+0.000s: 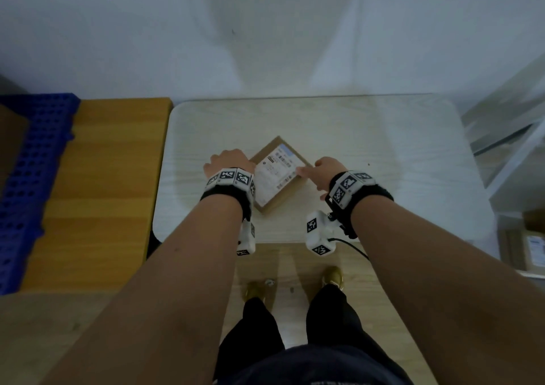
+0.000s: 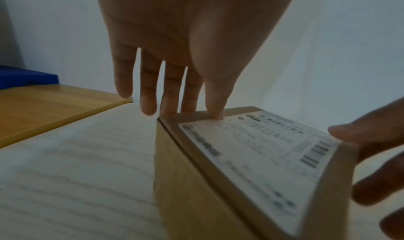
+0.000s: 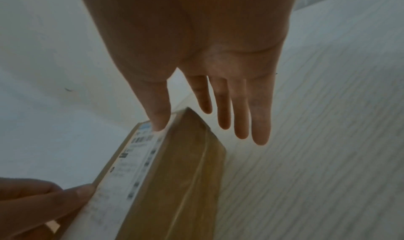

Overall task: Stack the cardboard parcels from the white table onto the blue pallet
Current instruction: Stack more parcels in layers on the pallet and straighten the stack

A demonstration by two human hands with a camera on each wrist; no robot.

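Centre frame, the left hand point(image 1: 228, 162) and right hand point(image 1: 327, 172) flank the parcel point(image 1: 280, 175) on the counter point(image 1: 383, 136), fingers point(image 2: 215, 102) straight, thumbs on top, not yet clasping, apparently positioning for a two-sided lift.

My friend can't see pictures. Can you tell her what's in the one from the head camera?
Looking down, the left hand and right hand reach to opposite sides of a small cardboard parcel with a white label, lying on the white table. A blue pallet sits at far left, beyond a wooden surface.
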